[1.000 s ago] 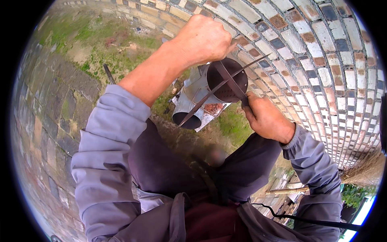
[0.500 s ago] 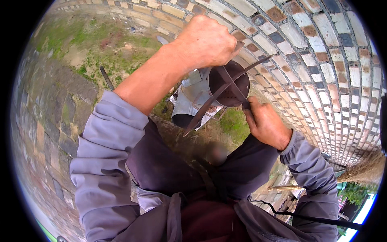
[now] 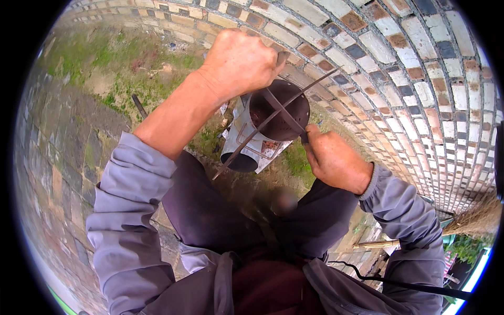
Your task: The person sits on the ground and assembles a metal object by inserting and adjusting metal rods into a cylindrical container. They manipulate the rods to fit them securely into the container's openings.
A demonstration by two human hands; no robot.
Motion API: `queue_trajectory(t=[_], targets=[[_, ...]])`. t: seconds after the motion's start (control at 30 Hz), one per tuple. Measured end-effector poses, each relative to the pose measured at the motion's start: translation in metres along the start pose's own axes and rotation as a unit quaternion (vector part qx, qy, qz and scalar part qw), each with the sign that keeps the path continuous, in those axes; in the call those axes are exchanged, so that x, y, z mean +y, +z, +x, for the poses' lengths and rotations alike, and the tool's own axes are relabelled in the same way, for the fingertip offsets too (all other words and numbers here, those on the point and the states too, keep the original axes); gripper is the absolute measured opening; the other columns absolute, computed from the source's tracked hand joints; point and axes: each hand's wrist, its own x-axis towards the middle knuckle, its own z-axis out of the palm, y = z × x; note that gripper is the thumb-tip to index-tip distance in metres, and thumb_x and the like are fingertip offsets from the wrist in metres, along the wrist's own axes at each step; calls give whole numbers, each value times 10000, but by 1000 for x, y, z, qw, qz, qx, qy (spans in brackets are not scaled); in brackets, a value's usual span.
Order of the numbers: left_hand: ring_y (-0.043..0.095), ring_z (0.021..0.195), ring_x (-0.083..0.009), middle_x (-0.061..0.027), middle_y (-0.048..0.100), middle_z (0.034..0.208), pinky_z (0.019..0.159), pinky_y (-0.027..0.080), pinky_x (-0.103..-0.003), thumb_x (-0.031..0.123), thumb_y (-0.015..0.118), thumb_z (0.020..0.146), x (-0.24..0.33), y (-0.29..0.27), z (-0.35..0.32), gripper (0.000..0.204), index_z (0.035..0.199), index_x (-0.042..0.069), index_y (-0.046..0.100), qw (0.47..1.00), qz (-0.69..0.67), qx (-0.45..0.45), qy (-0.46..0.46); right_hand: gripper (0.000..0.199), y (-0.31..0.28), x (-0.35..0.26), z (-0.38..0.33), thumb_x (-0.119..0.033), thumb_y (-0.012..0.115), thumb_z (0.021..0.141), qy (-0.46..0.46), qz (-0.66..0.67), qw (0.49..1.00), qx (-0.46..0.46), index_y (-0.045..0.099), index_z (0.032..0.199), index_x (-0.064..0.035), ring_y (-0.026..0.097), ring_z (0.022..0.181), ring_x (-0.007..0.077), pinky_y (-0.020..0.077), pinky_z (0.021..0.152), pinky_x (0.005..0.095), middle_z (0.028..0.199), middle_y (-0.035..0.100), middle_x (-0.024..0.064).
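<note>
A rusty metal cross (image 3: 251, 134), made of two long flat strips crossing as an X, hangs over the mouth of a sheet-metal stove (image 3: 292, 112). The stove has a dark round drum with small holes and a lower dark round opening. My left hand (image 3: 242, 62) is closed in a fist around the upper end of one strip. Near the drum's right rim, my right hand (image 3: 337, 158) grips that same strip's lower end. The other strip runs diagonally from by the wall toward my left knee, its ends free. Whether the cross touches the drum, I cannot tell.
A brick wall (image 3: 388, 68) rises close ahead and to the right. Mossy ground (image 3: 121, 63) and paving (image 3: 58, 157) lie to the left, with a dark stick (image 3: 139, 106) beside my left forearm. A straw broom (image 3: 472, 218) lies at the far right.
The stove, cross and both hands sit further left in view, partly because the view shifted. The cross has tilted, so its long free strip now shows narrower. Both hands keep their grip.
</note>
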Motion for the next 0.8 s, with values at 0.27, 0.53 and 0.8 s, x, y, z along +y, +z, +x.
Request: queue_trajectory(t=[0.27, 0.53, 0.8], targets=[[629, 475, -284, -111, 603, 499, 505, 514, -405, 362, 639, 885, 4, 3, -5, 413, 562, 108, 669, 999, -20, 7, -33, 217, -1, -1, 1, -14, 529, 848, 14, 9, 1000, -15, 461, 996, 129, 615, 628, 473, 496, 569, 534, 612, 569, 292], [641, 488, -272, -100, 601, 495, 509, 517, -395, 355, 638, 884, 18, 9, 9, 423, 543, 106, 665, 999, -36, 15, 20, 194, 13, 17, -14, -75, 561, 908, 69, 37, 997, 25, 456, 1019, 44, 579, 646, 508, 455, 584, 550, 635, 558, 305], [640, 488, -268, -101, 602, 496, 515, 519, -384, 364, 639, 883, 23, 7, 14, 426, 545, 107, 670, 999, -16, 16, 24, 208, 13, 20, -19, -76, 569, 902, 56, 41, 997, 36, 452, 1021, 47, 587, 652, 503, 459, 583, 551, 633, 559, 303]])
